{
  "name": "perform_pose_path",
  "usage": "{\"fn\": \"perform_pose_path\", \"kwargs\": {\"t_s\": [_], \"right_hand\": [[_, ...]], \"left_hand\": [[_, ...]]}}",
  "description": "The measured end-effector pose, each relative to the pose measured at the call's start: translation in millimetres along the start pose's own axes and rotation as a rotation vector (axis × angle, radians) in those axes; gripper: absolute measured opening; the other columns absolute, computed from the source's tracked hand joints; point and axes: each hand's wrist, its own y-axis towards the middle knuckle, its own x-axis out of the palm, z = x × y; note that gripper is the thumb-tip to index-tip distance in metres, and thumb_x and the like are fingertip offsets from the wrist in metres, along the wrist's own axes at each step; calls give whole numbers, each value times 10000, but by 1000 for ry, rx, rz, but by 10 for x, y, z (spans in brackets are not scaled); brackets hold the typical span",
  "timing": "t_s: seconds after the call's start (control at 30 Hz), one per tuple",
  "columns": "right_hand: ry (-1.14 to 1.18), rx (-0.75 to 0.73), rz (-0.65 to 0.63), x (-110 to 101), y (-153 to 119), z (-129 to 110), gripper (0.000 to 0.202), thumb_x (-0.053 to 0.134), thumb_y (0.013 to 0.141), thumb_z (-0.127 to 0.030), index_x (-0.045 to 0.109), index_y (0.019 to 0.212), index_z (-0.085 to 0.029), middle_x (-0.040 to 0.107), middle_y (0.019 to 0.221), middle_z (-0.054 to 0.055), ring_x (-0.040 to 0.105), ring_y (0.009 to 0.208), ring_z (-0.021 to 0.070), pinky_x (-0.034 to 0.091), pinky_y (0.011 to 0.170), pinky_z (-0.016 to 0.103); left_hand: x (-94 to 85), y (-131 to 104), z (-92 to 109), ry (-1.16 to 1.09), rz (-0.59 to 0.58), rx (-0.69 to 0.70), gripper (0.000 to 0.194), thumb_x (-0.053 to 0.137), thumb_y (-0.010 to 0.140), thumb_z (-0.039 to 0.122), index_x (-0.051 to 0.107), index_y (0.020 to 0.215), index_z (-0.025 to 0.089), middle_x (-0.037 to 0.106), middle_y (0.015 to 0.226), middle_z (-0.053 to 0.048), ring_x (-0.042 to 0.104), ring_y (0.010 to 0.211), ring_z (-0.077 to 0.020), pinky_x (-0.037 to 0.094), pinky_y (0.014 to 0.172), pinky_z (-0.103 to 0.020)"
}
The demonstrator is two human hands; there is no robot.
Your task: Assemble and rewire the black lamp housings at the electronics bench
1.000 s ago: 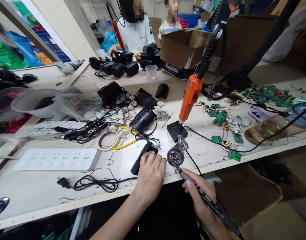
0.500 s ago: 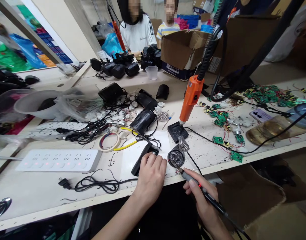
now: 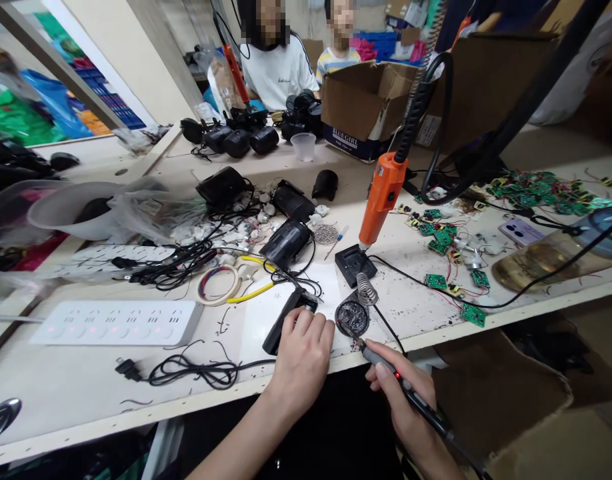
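Note:
My left hand lies over the near end of a small black device at the bench's front edge, fingers closed on it. My right hand grips a black soldering iron with a red light. Its tip rests in the round tip-cleaner tin of the iron stand, beside the stand's coil spring.
An orange electric screwdriver hangs over a black jig. Green circuit boards lie at the right, a white power strip and black cable at the left. Black devices, tape rolls and wires fill the middle. Two people sit behind a cardboard box.
Barely anything moved. The view shifted slightly; the iron's tip stays at the cleaner tin and my left hand stays on the black device.

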Motion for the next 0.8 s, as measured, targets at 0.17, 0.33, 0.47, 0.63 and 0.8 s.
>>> {"fn": "perform_pose_path", "kwargs": {"t_s": [0.17,0.33,0.47,0.63,0.8], "right_hand": [[-2,7,7,-12,-11,-8,269,527,969,-270,680,1188,-247,720,729,-21,659,551,113,564,588,206],[-4,0,22,-16,-8,-1,271,526,973,-279,669,1203,-263,716,722,-33,655,554,105,557,596,195],[1,-16,-3,-9,0,10,274,525,972,-272,666,1206,-258,718,732,-28,660,554,110,557,583,201],[-8,-23,1,-13,12,4,275,526,969,-271,671,1202,-249,720,731,-21,660,550,114,560,576,206],[-15,-13,-2,-24,19,-9,269,538,962,-280,679,1190,-254,728,739,-19,665,556,117,566,584,209]], "left_hand": [[-1,-1,-6,-19,-7,-1,153,494,888,55,614,854,144,572,774,-42,447,782,-226,384,884,-392],[5,6,-7,-21,-6,2,139,508,883,56,612,838,137,564,759,-40,439,772,-223,375,888,-393],[12,2,-8,-26,-9,1,147,498,879,55,611,839,140,564,762,-42,441,779,-226,374,892,-392],[14,-11,-8,-29,-4,2,150,496,875,49,613,848,139,568,768,-42,446,780,-225,370,899,-388],[8,-17,-7,-41,3,0,144,500,874,48,615,859,135,569,772,-41,453,786,-225,362,913,-394]]}}
